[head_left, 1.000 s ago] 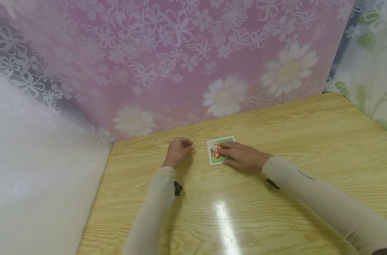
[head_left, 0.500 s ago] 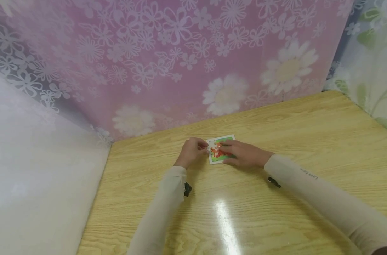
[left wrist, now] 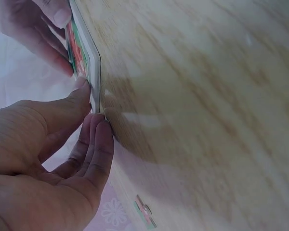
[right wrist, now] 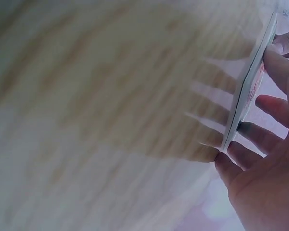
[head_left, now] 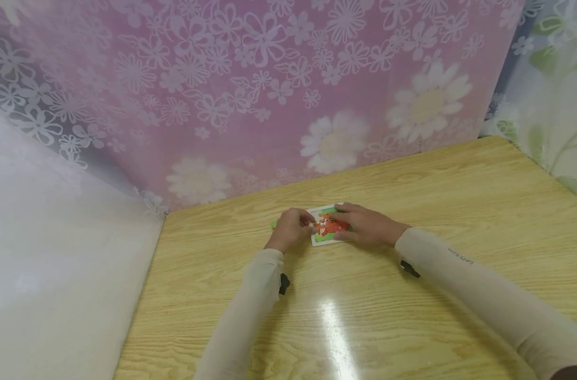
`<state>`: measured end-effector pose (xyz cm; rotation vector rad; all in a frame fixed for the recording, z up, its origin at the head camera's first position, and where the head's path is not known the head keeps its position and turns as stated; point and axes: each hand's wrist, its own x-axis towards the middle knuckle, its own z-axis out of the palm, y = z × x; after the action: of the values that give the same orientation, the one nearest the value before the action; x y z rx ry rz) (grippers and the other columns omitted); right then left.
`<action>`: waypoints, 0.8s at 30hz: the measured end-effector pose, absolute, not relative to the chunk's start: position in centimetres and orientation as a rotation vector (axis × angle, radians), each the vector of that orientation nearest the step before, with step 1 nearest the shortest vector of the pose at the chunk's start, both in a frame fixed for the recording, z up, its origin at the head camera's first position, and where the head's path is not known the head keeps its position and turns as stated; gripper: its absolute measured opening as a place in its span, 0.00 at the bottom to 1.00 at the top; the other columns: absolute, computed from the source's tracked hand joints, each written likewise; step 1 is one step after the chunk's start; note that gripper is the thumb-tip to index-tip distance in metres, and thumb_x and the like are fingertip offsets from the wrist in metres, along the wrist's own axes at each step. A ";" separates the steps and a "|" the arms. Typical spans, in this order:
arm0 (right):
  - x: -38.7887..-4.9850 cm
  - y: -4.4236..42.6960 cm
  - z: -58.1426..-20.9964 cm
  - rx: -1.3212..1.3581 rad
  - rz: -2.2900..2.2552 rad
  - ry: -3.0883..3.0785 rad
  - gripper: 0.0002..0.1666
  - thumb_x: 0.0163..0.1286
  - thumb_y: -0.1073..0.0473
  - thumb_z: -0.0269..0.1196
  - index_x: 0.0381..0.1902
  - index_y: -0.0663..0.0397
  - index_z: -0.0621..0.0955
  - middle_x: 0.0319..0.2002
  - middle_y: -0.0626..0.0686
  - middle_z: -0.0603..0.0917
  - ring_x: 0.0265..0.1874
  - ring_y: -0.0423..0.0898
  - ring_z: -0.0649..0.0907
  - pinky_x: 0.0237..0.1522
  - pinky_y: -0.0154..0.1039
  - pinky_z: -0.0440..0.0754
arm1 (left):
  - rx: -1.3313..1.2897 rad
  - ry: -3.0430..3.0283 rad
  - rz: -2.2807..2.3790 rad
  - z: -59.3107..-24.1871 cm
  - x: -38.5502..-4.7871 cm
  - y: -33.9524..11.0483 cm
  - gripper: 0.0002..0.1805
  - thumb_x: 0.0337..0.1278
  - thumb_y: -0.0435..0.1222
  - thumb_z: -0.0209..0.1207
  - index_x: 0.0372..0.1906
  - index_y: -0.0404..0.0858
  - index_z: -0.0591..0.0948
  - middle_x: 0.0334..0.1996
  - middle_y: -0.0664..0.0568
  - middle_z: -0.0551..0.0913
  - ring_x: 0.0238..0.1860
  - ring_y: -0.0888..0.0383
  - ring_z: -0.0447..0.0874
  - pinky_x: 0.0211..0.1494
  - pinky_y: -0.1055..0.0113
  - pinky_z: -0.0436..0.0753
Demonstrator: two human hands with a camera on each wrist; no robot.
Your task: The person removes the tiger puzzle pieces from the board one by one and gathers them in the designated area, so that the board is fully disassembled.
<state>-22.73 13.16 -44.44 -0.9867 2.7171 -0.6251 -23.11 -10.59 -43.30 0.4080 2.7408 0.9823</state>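
Note:
A small jigsaw puzzle (head_left: 330,226) with a tiger picture and a white frame lies flat on the wooden table. My left hand (head_left: 290,229) is at its left edge. In the left wrist view, the left thumb lies on top while the curled fingers meet the edge, so the hand pinches the puzzle there; any small piece beneath the fingertips is hidden. From the other side my right hand (head_left: 368,225) rests on the puzzle with fairly straight, spread fingers. In the right wrist view, these fingers (right wrist: 257,136) touch its face and edge.
One loose puzzle piece (left wrist: 144,211), green and reddish, lies on the table beyond my left hand, partly hidden in the head view. A pink flowered cloth (head_left: 250,105) hangs behind the table (head_left: 388,316). A white panel (head_left: 55,253) stands on the left.
My left hand has moved right, from the bare table to the puzzle's left edge, uncovering the loose piece behind it. My right hand stays on the puzzle, its fingers slightly more spread.

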 end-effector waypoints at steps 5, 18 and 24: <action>-22.6 13.0 -44.5 -0.993 -0.587 2.743 0.40 0.74 0.42 0.62 0.75 0.57 0.68 0.76 0.66 0.61 0.76 0.65 0.58 0.71 0.62 0.63 | 0.406 2.740 0.971 -43.4 -23.3 -10.6 0.09 0.65 0.37 0.68 0.46 0.38 0.87 0.40 0.51 0.83 0.41 0.56 0.81 0.46 0.60 0.82; -22.6 12.8 -44.5 -0.988 -0.581 2.740 0.39 0.75 0.44 0.62 0.75 0.58 0.69 0.76 0.67 0.60 0.76 0.66 0.58 0.70 0.63 0.63 | 0.330 2.681 1.039 -43.1 -23.6 -10.5 0.08 0.64 0.34 0.68 0.45 0.36 0.86 0.39 0.49 0.83 0.40 0.55 0.80 0.47 0.60 0.82; -22.6 12.7 -44.3 -0.980 -0.591 2.739 0.38 0.75 0.44 0.63 0.74 0.58 0.69 0.76 0.67 0.61 0.75 0.66 0.58 0.70 0.63 0.63 | 0.312 2.671 1.059 -43.1 -23.8 -10.6 0.07 0.64 0.34 0.68 0.44 0.36 0.86 0.38 0.50 0.83 0.39 0.56 0.80 0.46 0.60 0.82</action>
<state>-22.64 12.68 -44.31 -0.9800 2.7392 -0.5909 -23.77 -10.56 -43.10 0.3123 2.6706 1.0588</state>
